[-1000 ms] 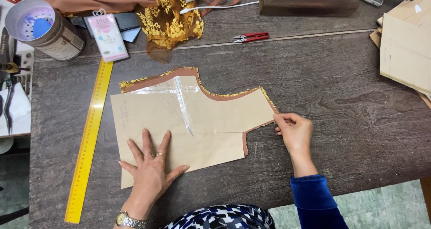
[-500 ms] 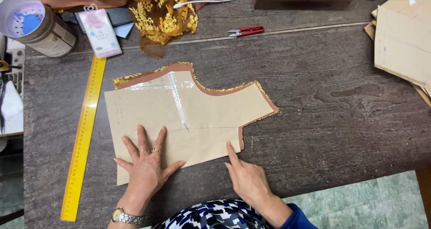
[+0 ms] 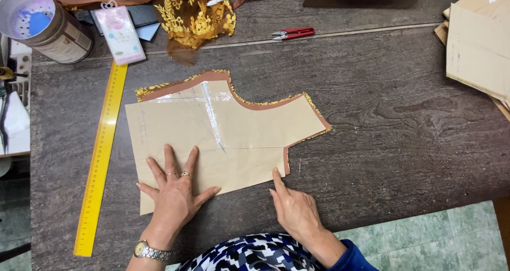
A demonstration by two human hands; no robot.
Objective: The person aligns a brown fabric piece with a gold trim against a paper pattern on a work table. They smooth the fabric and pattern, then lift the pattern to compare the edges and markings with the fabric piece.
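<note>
A tan paper pattern piece [image 3: 249, 133] lies flat on the dark wooden table [image 3: 404, 117], over brown fabric with gold lace trim [image 3: 265, 104] that shows along its top and right edges. My left hand [image 3: 175, 194] presses flat on the pattern's lower left part, fingers spread. My right hand [image 3: 295, 210] rests at the pattern's bottom edge, its index finger pointing at the lower right corner. Neither hand holds anything.
A yellow ruler [image 3: 101, 154] lies along the left. A round tin [image 3: 40, 24], a pink card [image 3: 121, 33], gold lace fabric [image 3: 199, 13] and red snips [image 3: 293, 33] sit at the back. Stacked cardboard pieces [image 3: 478, 42] lie at the right. The table's near edge meets green floor tiles [image 3: 425, 239].
My right hand has left the pattern's right corner and come down to its bottom edge. My left hand stays pressed on the paper.
</note>
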